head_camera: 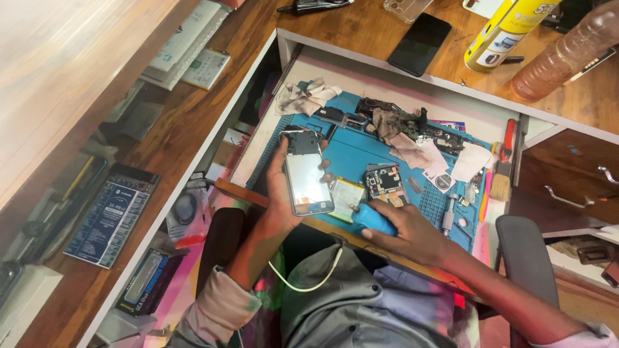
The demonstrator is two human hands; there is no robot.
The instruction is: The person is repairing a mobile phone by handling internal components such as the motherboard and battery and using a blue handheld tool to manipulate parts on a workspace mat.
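Across the wooden desk [193, 122], a pulled-out drawer tray [387, 71] is sitting open, and a blue work mat [351, 154] is lying inside it, covering most of its floor. Far right on the desk top, a yellow spray can [506, 32] and a brown plastic bottle [561, 51] are lying tilted side by side, with a dark phone [420, 44] lying flat just left of them.

Person seated near the bottom edge, both arms reaching onto the mat.

Left hand [278, 193] is holding an opened phone [305, 173] upright above the mat's near left part; fingers are curling round its edges, thumb on the left side, fingertips showing on the right side. Phone's back is off, pale inner face showing.

Right hand [403, 232] is closing round a small blue tool [373, 219] at the mat's near edge, fingers wrapped over its rear half. Tool is lying just right of the phone, close but apart.

Just beyond the tool, a small pale battery [347, 192] and a circuit board [385, 182] are lying on the mat. Dirty rags [303, 96] are bunching at the mat's far left; a brush [501, 174] is lying along its right edge.
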